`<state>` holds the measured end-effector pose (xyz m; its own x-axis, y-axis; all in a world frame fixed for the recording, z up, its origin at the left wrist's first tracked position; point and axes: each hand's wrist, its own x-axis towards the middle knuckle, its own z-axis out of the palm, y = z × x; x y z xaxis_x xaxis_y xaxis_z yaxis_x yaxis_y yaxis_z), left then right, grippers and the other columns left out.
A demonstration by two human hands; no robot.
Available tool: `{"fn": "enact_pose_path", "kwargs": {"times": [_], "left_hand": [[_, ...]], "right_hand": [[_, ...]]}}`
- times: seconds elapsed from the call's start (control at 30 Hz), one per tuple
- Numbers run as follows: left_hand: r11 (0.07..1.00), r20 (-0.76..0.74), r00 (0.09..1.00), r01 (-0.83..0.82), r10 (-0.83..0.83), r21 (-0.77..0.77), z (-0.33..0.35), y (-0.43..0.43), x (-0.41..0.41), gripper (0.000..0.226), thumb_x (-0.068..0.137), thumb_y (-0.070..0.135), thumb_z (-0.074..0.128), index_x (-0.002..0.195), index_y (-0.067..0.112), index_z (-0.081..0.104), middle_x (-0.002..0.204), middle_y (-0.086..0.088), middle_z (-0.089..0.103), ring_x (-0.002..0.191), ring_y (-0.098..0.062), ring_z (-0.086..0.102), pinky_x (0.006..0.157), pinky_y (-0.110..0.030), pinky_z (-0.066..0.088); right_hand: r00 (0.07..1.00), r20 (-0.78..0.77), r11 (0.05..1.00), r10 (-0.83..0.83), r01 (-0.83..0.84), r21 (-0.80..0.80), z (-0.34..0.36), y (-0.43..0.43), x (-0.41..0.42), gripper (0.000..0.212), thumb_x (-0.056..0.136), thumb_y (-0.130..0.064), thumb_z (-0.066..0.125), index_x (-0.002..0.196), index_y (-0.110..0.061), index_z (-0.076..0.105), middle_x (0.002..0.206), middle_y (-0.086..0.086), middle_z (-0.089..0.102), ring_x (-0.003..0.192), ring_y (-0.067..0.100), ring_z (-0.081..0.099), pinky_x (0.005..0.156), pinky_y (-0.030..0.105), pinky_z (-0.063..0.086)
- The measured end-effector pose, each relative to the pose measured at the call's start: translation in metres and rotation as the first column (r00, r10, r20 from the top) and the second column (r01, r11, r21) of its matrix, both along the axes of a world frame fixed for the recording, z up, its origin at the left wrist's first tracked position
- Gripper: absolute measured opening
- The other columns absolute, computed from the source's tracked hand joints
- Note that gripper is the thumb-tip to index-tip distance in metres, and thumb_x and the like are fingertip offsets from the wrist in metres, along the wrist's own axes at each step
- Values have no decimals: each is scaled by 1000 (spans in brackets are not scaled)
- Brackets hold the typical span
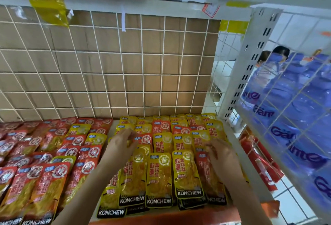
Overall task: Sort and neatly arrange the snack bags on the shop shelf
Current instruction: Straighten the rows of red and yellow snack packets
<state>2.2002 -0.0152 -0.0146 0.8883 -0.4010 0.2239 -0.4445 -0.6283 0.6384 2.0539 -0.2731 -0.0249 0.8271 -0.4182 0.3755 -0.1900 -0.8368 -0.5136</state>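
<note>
Reaching into the yellow section with both hands, I have trouble on each side. My right hand lies flat, fingers spread and relaxed, on a red bag that sits among the yellow bags. It presses down and holds nothing. My left hand is bent over the rows, fingertips blurred, so I cannot tell whether it pinches a bag or only touches one. Just beyond those fingertips lies another red stray.

The bags overlap like shingles and look slick, which is the main risk. If I drag the red one from under my right palm, the yellow bag beside it and the ones tucked behind will likely ride along and the column will skew. Lifting it clear seems safer than sliding.

The same goes for my left side – a tug on the stray past my fingers could fan out the bags between my hands.

Nearer me than either hand, the front row looks close to the shelf's lip. Any pull toward my wrists may tip one off.

Further strays wait beyond both hands, red ones deep in the yellow, and yellow ones out past my left in the red pile. They would be easy to miss.
</note>
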Motion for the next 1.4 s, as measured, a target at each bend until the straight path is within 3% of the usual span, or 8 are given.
{"fn": "enact_pose_path", "kwargs": {"times": [0.33,0.43,0.53,0.83,1.0,1.2,1.3,1.4], "left_hand": [[956,7,1000,5,-7,293,-16,-30,21,46,88,45,55,126,20,52,127,-2,47,121,-22,41,100,-35,35],[965,12,1000,14,-17,263,-17,-30,23,44,85,45,60,121,20,55,123,-1,50,118,-21,43,96,-34,37],[972,-8,1000,18,-17,232,-17,-30,25,40,83,41,64,114,18,56,118,0,52,115,-20,44,93,-33,38],[968,-26,999,-21,29,249,-17,-37,36,23,83,30,66,102,20,58,105,1,60,110,-21,47,95,-37,32],[970,-82,996,39,-19,240,-11,-38,39,17,85,24,66,98,15,64,103,-3,62,98,-20,54,82,-31,43],[1000,-132,991,-22,23,8,-4,-37,42,13,91,19,58,99,14,67,94,-4,65,85,-20,58,69,-29,45],[996,-93,996,-21,13,-84,3,-41,47,10,90,15,59,93,12,68,84,-3,66,77,-19,58,56,-18,37],[982,-50,996,-85,78,-169,15,-44,53,11,90,14,58,93,7,66,75,-3,60,67,-20,54,55,-27,39]], "right_hand": [[906,-420,996,53,-79,-45,8,-7,-22,51,86,-45,57,133,-32,45,133,-4,43,130,18,33,104,28,26],[907,-416,997,58,-76,-27,10,-6,-21,54,84,-46,60,133,-30,45,123,-6,43,125,15,36,105,27,28],[911,-403,996,86,-84,22,14,-4,-19,55,81,-43,66,130,-26,50,106,-11,35,114,14,43,99,30,36],[916,-397,991,57,-5,132,23,-1,-10,47,73,-33,76,115,-23,58,115,-9,43,111,15,50,93,29,41],[946,-325,994,14,23,109,15,-5,-3,15,84,-19,66,97,-11,64,97,-5,53,94,15,57,80,28,47],[981,-178,991,-73,92,102,17,-11,2,4,92,-13,54,92,-10,56,68,-7,53,58,12,50,53,26,39],[988,-88,984,-123,133,116,25,-17,5,7,93,-11,53,95,-7,59,64,-9,51,53,7,49,49,24,41],[985,-1,978,-175,174,119,35,-21,5,7,93,-12,52,95,-12,59,61,-11,52,51,4,51,44,21,36]]}}
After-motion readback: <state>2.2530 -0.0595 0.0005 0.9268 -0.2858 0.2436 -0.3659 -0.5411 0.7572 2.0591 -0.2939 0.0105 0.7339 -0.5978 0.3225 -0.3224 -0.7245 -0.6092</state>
